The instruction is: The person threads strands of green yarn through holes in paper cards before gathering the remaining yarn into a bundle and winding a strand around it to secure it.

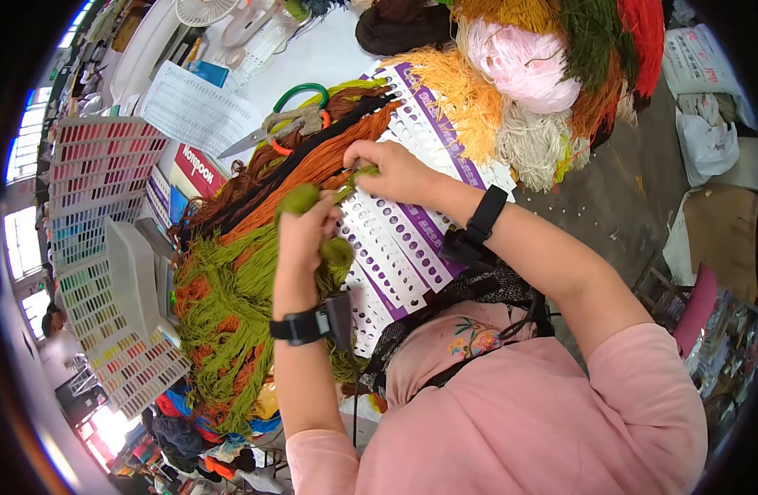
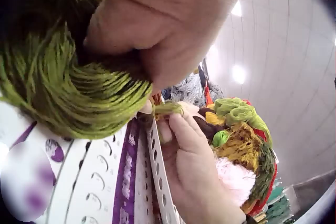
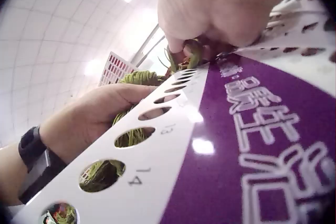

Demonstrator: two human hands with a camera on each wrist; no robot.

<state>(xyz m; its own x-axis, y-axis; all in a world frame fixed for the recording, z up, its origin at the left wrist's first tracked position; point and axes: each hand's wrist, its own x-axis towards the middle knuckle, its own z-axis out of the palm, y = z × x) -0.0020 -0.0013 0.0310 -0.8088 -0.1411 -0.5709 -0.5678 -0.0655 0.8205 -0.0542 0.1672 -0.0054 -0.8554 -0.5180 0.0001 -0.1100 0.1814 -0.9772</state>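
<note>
My left hand (image 1: 300, 238) holds a thick bundle of olive-green thread (image 2: 73, 90), its loops bulging out on both sides of the fingers in the head view. With its thumb and fingers, my right hand (image 1: 393, 175) pinches a strand end of the same green thread (image 3: 193, 53) at the edge of a card. This white and purple punched card (image 3: 181, 129) has a row of numbered holes, and several more like it lie beneath. Long hanks of orange thread (image 1: 329, 157) and loose green thread (image 1: 230, 289) spread beside the left hand. Fingers hide where the strand meets the card.
Scissors (image 1: 300, 124) with green and orange handles lie on the hanks. A colour chart rack (image 1: 98, 247), a printed sheet (image 1: 193, 107) and a notebook (image 1: 199, 171) are at the left. Pink yarn (image 1: 523, 66) and other coloured bundles pile up at the back right.
</note>
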